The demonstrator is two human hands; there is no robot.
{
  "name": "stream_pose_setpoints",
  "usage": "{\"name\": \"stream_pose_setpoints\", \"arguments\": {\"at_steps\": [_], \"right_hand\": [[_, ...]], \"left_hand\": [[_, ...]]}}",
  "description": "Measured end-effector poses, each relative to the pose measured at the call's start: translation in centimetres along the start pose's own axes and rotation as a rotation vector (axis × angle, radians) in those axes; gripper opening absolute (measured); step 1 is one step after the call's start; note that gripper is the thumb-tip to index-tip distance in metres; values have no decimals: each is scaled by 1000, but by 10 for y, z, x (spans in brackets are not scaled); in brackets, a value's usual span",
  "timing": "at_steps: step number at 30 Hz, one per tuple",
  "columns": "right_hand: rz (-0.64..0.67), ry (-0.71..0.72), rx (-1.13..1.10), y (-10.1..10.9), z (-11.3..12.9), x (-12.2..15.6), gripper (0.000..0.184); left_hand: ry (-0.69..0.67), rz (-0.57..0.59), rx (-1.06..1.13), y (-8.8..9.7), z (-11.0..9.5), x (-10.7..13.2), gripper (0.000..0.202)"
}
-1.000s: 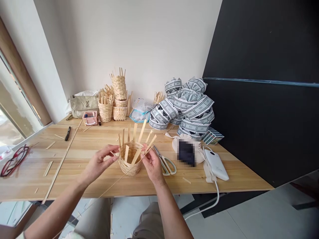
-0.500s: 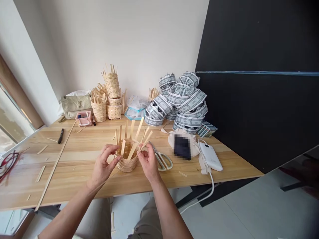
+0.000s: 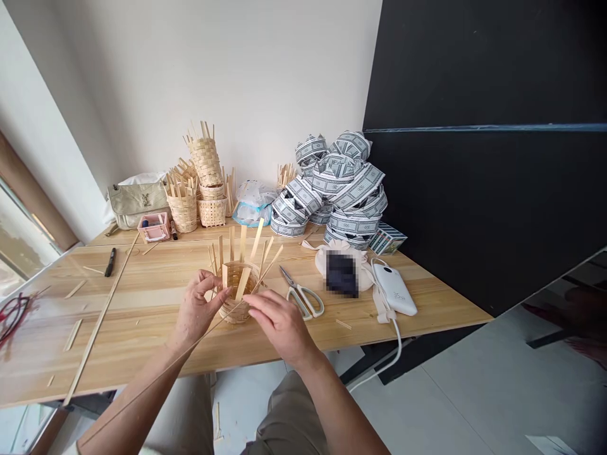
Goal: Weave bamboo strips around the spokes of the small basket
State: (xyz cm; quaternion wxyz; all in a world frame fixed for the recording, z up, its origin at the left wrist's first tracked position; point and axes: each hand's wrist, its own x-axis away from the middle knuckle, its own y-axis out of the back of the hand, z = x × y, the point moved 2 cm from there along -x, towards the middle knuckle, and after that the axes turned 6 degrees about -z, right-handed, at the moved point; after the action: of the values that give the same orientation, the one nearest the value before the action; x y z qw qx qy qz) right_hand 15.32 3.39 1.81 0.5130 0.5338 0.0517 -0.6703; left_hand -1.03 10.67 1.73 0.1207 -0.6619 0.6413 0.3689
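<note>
A narrow gap of bare wooden tabletop [image 3: 272, 281] lay between the half-woven bamboo basket [image 3: 233, 314] and the scissors [image 3: 303, 301]; upright bamboo strips [image 3: 243, 243] blocked the way down into the basket.

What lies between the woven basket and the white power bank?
Between the woven basket and the power bank, the head view shows scissors and a cream cloth pouch.
</note>
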Motion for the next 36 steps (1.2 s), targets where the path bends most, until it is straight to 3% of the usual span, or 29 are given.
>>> {"name": "stream_pose_setpoints", "arguments": {"at_steps": [3, 6, 11, 15, 20, 24, 28, 33, 36], "right_hand": [[170, 30, 138, -9, 6, -8, 21], [231, 49, 315, -18, 7, -13, 15], [148, 172, 410, -27, 8, -14, 20], [48, 242, 390, -33, 9, -10, 24], [-37, 229, 338, -37, 9, -8, 26], [-81, 195, 318, -38, 8, -7, 28], [-87, 71, 322, -40, 10, -5, 28], [-7, -102, 481, -41, 20, -11, 15], [71, -179, 571, -41, 24, -17, 12]], "left_hand": [[6, 13, 37, -1, 1, 0, 7], [32, 36, 83, 1, 2, 0, 9], [84, 97, 155, 4, 2, 0, 18], [62, 41, 268, 5, 6, 0, 20], [149, -18, 416, 3, 9, 6, 17], [291, -137, 461, -1, 6, 20, 12], [383, -244, 478, -8, 1, 32, 19], [385, -271, 465, -15, -5, 35, 24], [354, -216, 507, -15, -7, 34, 27]]}}
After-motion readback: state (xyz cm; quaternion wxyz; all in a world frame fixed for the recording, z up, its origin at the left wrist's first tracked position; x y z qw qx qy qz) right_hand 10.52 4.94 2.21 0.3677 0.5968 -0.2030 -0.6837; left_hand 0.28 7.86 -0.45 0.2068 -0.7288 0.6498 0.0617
